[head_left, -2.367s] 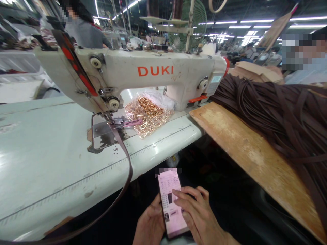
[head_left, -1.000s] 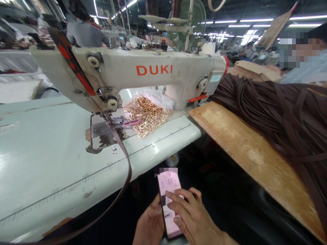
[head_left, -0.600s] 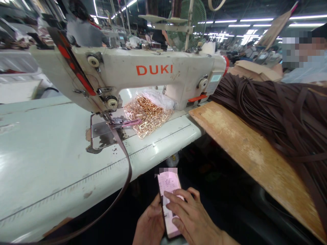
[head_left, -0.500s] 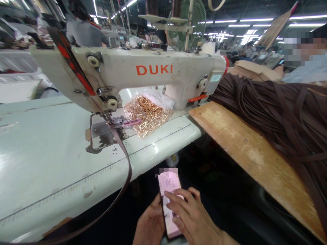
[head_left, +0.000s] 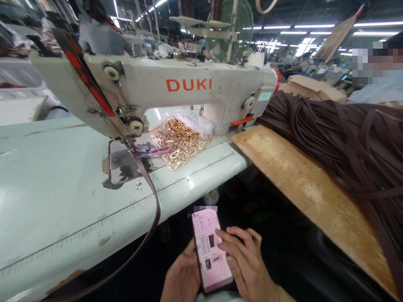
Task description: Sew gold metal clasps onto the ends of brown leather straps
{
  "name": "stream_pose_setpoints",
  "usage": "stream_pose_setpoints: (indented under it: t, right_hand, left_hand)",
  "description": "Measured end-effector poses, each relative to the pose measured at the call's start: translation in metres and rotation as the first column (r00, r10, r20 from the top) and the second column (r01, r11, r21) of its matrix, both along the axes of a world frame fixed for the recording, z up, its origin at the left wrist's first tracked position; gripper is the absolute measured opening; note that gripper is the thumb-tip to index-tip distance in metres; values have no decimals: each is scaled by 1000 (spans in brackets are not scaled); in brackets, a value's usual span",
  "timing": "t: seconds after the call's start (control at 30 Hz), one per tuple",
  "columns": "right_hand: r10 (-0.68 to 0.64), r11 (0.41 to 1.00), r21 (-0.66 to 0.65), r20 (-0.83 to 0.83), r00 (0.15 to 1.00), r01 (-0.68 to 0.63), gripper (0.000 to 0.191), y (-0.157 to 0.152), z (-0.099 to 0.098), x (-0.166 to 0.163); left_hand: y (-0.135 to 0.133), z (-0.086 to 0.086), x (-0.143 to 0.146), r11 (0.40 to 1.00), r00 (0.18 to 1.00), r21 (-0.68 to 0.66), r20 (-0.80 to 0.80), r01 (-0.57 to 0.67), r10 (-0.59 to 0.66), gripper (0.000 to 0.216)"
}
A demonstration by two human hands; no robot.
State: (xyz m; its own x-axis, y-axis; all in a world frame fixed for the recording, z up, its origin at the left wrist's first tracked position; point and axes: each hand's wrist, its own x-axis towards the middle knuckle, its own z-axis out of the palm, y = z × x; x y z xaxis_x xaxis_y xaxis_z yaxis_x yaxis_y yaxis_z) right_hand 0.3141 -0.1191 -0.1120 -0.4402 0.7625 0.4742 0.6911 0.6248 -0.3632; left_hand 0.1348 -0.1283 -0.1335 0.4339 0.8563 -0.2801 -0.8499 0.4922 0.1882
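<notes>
My left hand (head_left: 182,272) is closed around the left side of a smartphone (head_left: 208,230), which it holds low in front of me. The lit, pinkish screen shows a page with text and small pictures. My right hand (head_left: 248,262) reaches over the phone's right edge with its fingers stretched and apart, fingertips at or just over the screen. Beyond the hands stands a sewing machine (head_left: 185,86) marked DUKI. A dark brown strap (head_left: 154,205) runs from under its needle area, over the table edge and down to the left.
A clear bag of gold-coloured metal clasps (head_left: 181,142) and pink-handled snips (head_left: 160,150) lie on the machine bed. At the right, a wooden board (head_left: 302,184) bears a heap of brown straps (head_left: 346,142). Two people (head_left: 102,37) are nearby, one behind the machine, another at far right.
My right hand has shifted rightward and its fingers now cover less of the screen. The page on the phone shows different content. The phone remains in my left hand.
</notes>
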Motion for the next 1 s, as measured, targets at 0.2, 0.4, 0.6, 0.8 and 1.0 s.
stream_pose_setpoints:
  t: [0.2, 0.4, 0.6, 0.8, 1.0]
  right_hand:
    - [107, 994, 23, 49, 993, -108, 33, 5, 7, -8]
    - [192, 981, -22, 144, 971, -191, 24, 10, 23, -8]
    - [133, 991, -8, 126, 983, -133, 25, 6, 12, -7]
    - [20, 1000, -12, -12, 1000, -20, 26, 0, -6, -3]
    - [-40, 999, -7, -44, 998, 40, 25, -2, -7, -2]
  left_hand:
    - [0, -5, -1, 1000, 1000, 12, 6, 7, -7, 47]
    - [0, -11, -2, 999, 1000, 25, 3, 25, -25, 46]
    - [0, -8, -1, 1000, 1000, 25, -14, 18, -17, 47]
    - [0, -6, 1, 1000, 999, 13, -49, 5, -4, 47]
    - [-1, -3, 1, 1000, 997, 17, -75, 9, -8, 48]
